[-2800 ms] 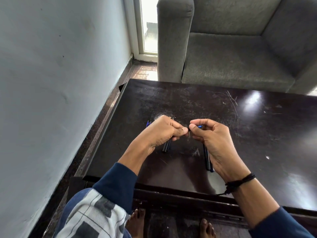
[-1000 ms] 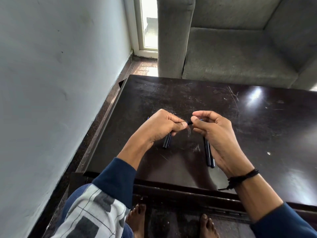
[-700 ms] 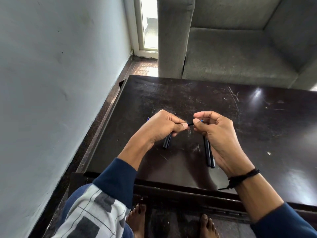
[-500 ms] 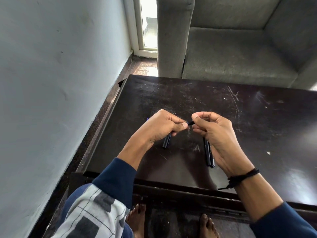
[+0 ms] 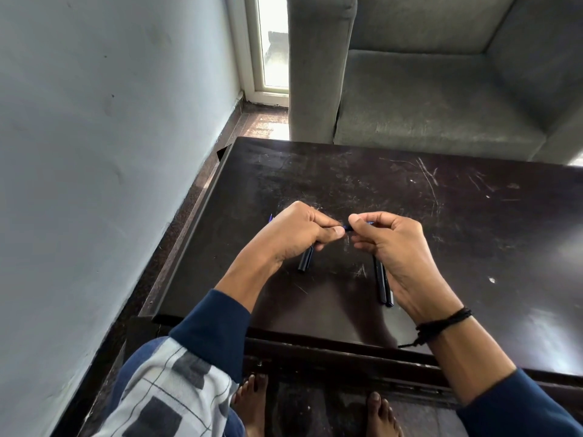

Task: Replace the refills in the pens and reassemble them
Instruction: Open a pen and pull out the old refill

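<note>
Both hands meet above the middle of the dark table (image 5: pixel 473 222). My left hand (image 5: pixel 299 231) is closed around a dark pen barrel, mostly hidden, with a blue tip (image 5: pixel 270 217) showing past its far side. My right hand (image 5: pixel 391 244) pinches a thin blue refill (image 5: pixel 347 228) that bridges the small gap between the two thumbs. Under the left hand lie two short black pen pieces (image 5: pixel 305 262). Two long dark pens (image 5: pixel 383 287) lie side by side under the right hand.
A grey sofa (image 5: pixel 441 89) stands right behind the table's far edge. A pale wall (image 5: pixel 94 152) runs along the left, with a narrow strip of floor between it and the table. My bare feet (image 5: pixel 252 402) rest under the table's near edge.
The hands have closed in on each other, so less of the refill shows between the thumbs than a second ago. The pieces on the table have not moved.
</note>
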